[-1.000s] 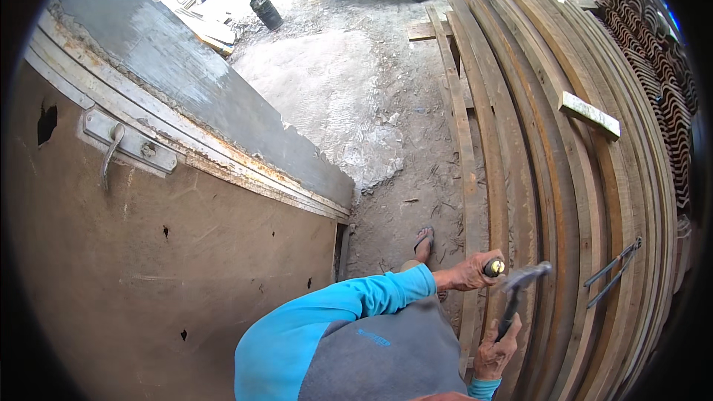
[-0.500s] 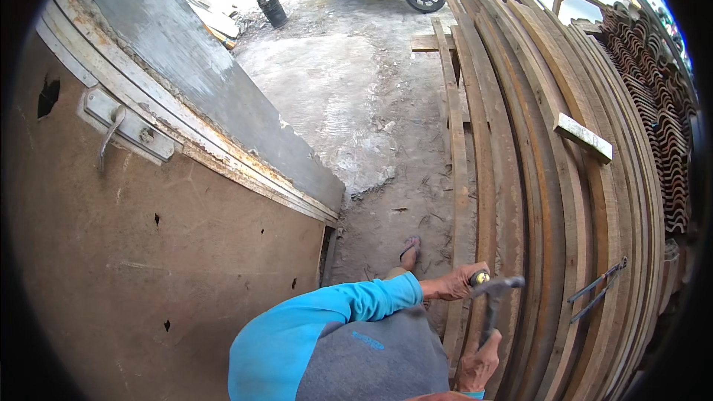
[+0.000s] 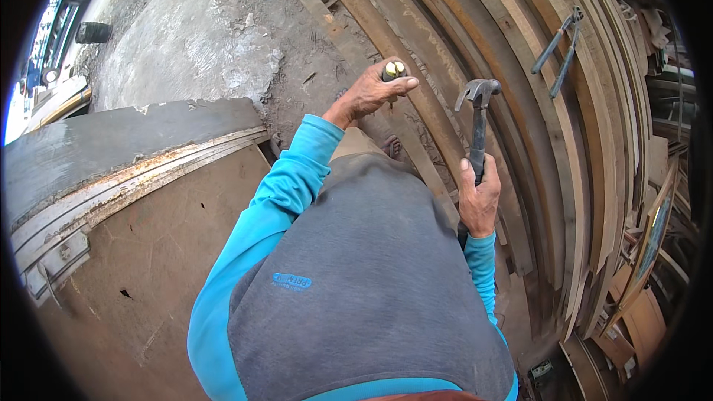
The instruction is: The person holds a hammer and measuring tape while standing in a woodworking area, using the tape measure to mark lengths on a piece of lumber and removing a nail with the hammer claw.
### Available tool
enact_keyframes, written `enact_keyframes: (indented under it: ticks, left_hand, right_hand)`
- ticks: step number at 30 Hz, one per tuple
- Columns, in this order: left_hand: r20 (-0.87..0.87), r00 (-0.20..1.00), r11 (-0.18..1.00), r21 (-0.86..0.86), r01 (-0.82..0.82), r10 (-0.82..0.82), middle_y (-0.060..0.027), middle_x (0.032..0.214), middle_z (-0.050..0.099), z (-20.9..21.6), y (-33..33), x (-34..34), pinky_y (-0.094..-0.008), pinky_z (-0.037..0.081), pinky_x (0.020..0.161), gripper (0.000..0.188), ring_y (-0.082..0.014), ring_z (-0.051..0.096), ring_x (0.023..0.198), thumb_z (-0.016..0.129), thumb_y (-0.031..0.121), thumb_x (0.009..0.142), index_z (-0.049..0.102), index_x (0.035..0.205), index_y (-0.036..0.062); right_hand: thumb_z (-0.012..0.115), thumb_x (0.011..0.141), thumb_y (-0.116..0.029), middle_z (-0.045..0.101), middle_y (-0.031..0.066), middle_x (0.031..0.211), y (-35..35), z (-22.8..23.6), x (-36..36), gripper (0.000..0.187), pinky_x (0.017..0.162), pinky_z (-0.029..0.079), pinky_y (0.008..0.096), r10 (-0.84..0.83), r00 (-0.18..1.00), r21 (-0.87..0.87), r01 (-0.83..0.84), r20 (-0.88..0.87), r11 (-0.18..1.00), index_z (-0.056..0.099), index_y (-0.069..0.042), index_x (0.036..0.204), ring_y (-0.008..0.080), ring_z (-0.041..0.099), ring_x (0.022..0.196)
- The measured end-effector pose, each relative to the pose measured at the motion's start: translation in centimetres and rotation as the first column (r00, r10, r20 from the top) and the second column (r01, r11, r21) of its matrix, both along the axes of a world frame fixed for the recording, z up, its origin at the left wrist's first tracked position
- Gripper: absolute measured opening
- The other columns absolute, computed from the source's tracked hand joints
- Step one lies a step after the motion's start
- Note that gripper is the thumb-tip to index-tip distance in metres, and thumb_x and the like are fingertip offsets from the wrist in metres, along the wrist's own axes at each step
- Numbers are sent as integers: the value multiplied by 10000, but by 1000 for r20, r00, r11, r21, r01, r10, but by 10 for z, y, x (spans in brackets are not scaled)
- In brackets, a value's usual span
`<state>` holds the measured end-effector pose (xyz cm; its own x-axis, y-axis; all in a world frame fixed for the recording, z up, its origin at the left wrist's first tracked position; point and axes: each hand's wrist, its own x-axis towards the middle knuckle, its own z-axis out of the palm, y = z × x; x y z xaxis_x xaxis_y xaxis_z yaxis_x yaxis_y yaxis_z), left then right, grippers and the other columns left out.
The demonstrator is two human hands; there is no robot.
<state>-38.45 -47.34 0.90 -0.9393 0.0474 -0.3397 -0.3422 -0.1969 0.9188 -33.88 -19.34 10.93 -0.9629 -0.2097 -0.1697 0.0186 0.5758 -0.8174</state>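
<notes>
Holding one hammer (image 3: 478, 128) is the right hand (image 3: 480, 199), one handle (image 3: 391, 73) the left (image 3: 364, 96).

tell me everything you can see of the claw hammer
The claw hammer has a grey, metallic-looking head with a curved claw toward the left and a blunt striking end toward the right. Its dark handle may be rubber- or plastic-covered. The right hand grips it low, hiding part of it. The head points away from the wearer, over the wooden boards in the view, and appears to touch nothing.
</notes>
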Motion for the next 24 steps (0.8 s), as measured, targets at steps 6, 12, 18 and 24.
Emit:
enact_keyframes:
  ticks: [6,12,18,24]
  left_hand:
    - [10,999,990,-140,-31,33,24,800,589,10,16,-8,-260,472,627,266,-70,546,730,774,322,920,614,925,110]
    - [-317,947,945,-294,-141,43,39,859,558,-33,27,18,-272,469,705,237,-66,510,811,803,158,857,592,951,103]
    - [-319,945,945,-325,-42,-67,8,839,575,-16,37,20,-285,480,715,198,-89,531,791,744,160,905,594,1001,75]
    - [-403,910,941,-334,-51,-94,-10,838,579,-26,34,25,-311,467,743,214,-127,528,797,724,92,845,595,1015,84]
  right_hand:
    - [618,1004,-261,614,88,810,15,-17,14,287,714,473,348,-71,991,-21,74,109,997,601,15,1082,185,576,774]
    - [607,991,-189,621,102,810,0,9,14,280,657,483,365,-5,999,-7,5,-48,1000,600,20,1177,199,572,708]
    - [521,1037,-209,552,69,752,5,-6,7,303,526,411,309,36,901,-248,-157,-432,956,495,25,1227,152,505,559]
    - [580,1012,-237,544,234,726,4,-11,1,263,584,467,475,441,893,266,-406,-88,874,496,-7,1111,457,570,629]
